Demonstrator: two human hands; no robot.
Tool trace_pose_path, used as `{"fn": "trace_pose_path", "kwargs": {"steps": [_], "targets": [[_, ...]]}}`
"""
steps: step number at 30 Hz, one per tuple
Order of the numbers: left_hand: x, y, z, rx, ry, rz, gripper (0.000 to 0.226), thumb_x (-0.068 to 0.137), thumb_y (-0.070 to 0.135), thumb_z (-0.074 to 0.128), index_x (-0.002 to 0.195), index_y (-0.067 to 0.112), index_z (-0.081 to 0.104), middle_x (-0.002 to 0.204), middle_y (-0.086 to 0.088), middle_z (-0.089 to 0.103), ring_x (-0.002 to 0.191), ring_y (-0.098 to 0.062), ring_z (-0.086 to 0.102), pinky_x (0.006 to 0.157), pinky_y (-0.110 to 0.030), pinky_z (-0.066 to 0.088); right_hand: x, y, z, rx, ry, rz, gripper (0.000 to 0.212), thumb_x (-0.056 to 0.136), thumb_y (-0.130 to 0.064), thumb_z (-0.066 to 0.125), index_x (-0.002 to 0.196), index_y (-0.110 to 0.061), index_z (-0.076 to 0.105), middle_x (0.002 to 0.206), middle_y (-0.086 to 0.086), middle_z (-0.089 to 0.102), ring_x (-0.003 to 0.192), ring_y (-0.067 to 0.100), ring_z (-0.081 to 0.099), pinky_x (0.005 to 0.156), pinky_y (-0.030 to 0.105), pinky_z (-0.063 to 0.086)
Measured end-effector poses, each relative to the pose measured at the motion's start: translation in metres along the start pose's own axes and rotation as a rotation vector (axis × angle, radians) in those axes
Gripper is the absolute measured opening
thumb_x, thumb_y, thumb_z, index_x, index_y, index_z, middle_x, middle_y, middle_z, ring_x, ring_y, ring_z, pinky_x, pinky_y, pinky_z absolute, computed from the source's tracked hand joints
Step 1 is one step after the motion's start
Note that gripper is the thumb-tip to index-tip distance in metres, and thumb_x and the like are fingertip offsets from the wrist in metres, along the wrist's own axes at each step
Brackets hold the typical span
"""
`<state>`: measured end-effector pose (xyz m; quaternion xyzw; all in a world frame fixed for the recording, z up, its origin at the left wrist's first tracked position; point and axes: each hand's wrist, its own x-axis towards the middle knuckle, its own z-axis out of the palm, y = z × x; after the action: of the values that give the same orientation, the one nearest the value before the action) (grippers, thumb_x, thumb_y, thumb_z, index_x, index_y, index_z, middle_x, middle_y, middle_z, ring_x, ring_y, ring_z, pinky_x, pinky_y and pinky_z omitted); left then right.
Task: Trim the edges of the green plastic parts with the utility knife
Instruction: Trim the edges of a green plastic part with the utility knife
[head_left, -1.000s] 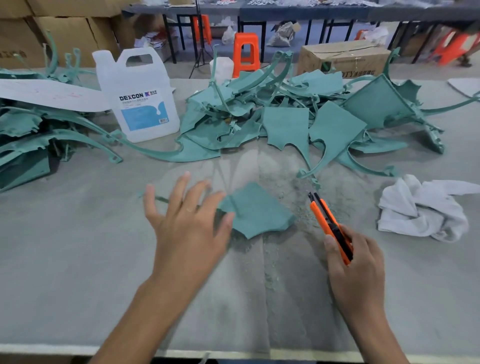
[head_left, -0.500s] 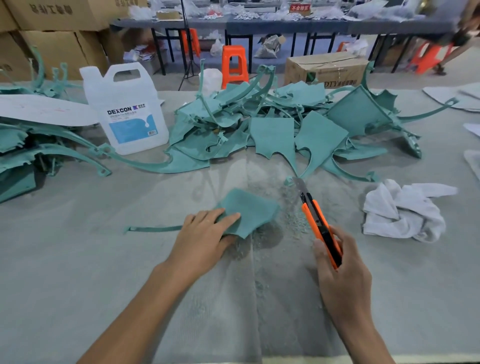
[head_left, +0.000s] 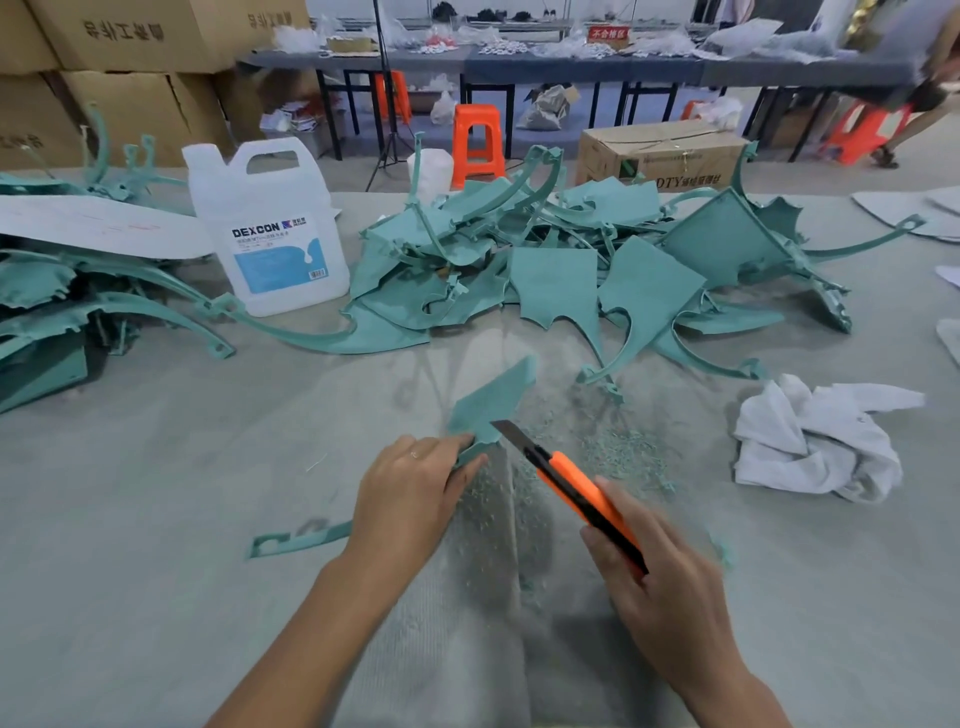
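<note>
- While tilted up off the worktop (head_left: 130, 493), pinched at the near corner by the left hand (head_left: 410, 499): green part (head_left: 491, 405), far end raised, just in front of the pile of green parts (head_left: 561, 280).
- Wrapped in the right hand (head_left: 660, 587): utility knife (head_left: 576, 488), blade extended, tip at the part's near right edge, close beside the left fingertips.
- Looks thin, light and somewhat springy (sheet plastic, likely to flex and chatter under the blade).
- Stiff enough to keep its shape when held by one corner.
- Best gripped close to the cut line for support, fingertips kept behind the blade path.
- Thin green strip (head_left: 301, 538) by the left wrist: cannot tell whether joined to the held part.
- Green shavings (head_left: 623, 452) on the worktop: probably poor footing for pressing the part flat.
</note>
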<state>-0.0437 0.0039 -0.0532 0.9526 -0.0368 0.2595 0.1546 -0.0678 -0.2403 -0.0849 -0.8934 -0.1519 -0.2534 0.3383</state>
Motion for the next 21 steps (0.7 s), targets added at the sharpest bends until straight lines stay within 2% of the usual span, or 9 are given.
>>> {"fn": "trace_pose_path", "kwargs": {"steps": [4,8,10,12,13,15,17,19,21], "targets": [[-0.004,-0.004,0.002,-0.06,-0.023,-0.023,0.029,0.091,0.033,0.07,0.112,0.013,0.076,0.088,-0.003,0.076,0.077,-0.027,0.065,0.057,-0.036,0.052,0.002,0.002,0.002,-0.05,-0.057,0.014,0.04,0.094,-0.038,0.067,0.132,-0.027,0.064,0.105,-0.007,0.072,0.08,0.02,0.07,0.053,0.035,0.056],[-0.008,-0.005,0.006,-0.045,-0.049,0.047,0.03,0.089,0.03,0.073,0.113,0.012,0.076,0.093,-0.001,0.076,0.077,-0.024,0.063,0.057,-0.035,0.053,0.006,0.0,0.002,-0.091,-0.014,0.1,0.046,0.089,-0.039,0.061,0.134,-0.027,0.065,0.102,-0.002,0.073,0.077,0.03,0.07,0.052,0.039,0.055],[-0.01,-0.007,0.008,-0.024,-0.043,0.073,0.031,0.09,0.033,0.071,0.113,0.013,0.076,0.094,0.001,0.076,0.077,-0.022,0.063,0.058,-0.032,0.052,0.007,0.003,0.001,-0.092,0.04,0.224,0.049,0.091,-0.044,0.055,0.137,-0.03,0.062,0.106,0.002,0.073,0.08,0.032,0.07,0.056,0.036,0.05],[-0.011,-0.011,0.006,-0.072,-0.038,0.05,0.038,0.093,0.04,0.058,0.114,0.013,0.075,0.096,0.002,0.076,0.079,-0.02,0.062,0.06,-0.032,0.052,0.008,0.005,-0.002,-0.027,0.117,0.348,0.048,0.092,-0.045,0.055,0.138,-0.03,0.061,0.112,0.004,0.073,0.086,0.03,0.07,0.063,0.033,0.045],[-0.009,-0.012,0.005,-0.095,-0.044,0.038,0.042,0.094,0.043,0.053,0.114,0.014,0.075,0.098,0.002,0.076,0.08,-0.02,0.062,0.062,-0.032,0.052,0.007,0.005,-0.003,-0.026,0.145,0.309,0.044,0.094,-0.041,0.059,0.136,-0.027,0.063,0.108,0.004,0.074,0.083,0.029,0.07,0.061,0.032,0.047],[-0.006,-0.012,0.003,-0.101,-0.064,0.024,0.044,0.094,0.046,0.05,0.114,0.016,0.075,0.099,0.003,0.076,0.083,-0.021,0.062,0.064,-0.032,0.052,0.003,-0.003,-0.001,-0.1,0.108,0.094,0.037,0.097,-0.035,0.066,0.13,-0.019,0.069,0.095,0.003,0.073,0.069,0.026,0.068,0.051,0.032,0.05],[-0.005,-0.01,0.002,-0.109,-0.083,0.007,0.042,0.095,0.045,0.051,0.115,0.016,0.075,0.099,0.003,0.075,0.085,-0.022,0.062,0.065,-0.034,0.053,0.003,-0.005,0.002,-0.128,0.021,-0.07,0.041,0.094,-0.039,0.06,0.128,-0.019,0.07,0.086,0.0,0.07,0.063,0.024,0.065,0.046,0.033,0.049],[-0.007,-0.009,0.002,-0.115,-0.091,0.016,0.037,0.094,0.041,0.057,0.115,0.015,0.075,0.098,0.002,0.076,0.084,-0.022,0.062,0.065,-0.034,0.053,0.006,-0.001,0.002,-0.123,0.015,0.039,0.039,0.096,-0.043,0.061,0.13,-0.024,0.069,0.091,0.001,0.073,0.067,0.027,0.069,0.05,0.034,0.051],[-0.01,-0.011,0.002,-0.127,-0.098,0.012,0.037,0.094,0.04,0.059,0.115,0.014,0.075,0.097,0.002,0.076,0.082,-0.021,0.061,0.065,-0.033,0.052,0.01,0.009,0.0,-0.05,0.065,0.307,0.041,0.095,-0.042,0.062,0.135,-0.033,0.063,0.108,0.001,0.075,0.085,0.029,0.072,0.062,0.033,0.05]]}}
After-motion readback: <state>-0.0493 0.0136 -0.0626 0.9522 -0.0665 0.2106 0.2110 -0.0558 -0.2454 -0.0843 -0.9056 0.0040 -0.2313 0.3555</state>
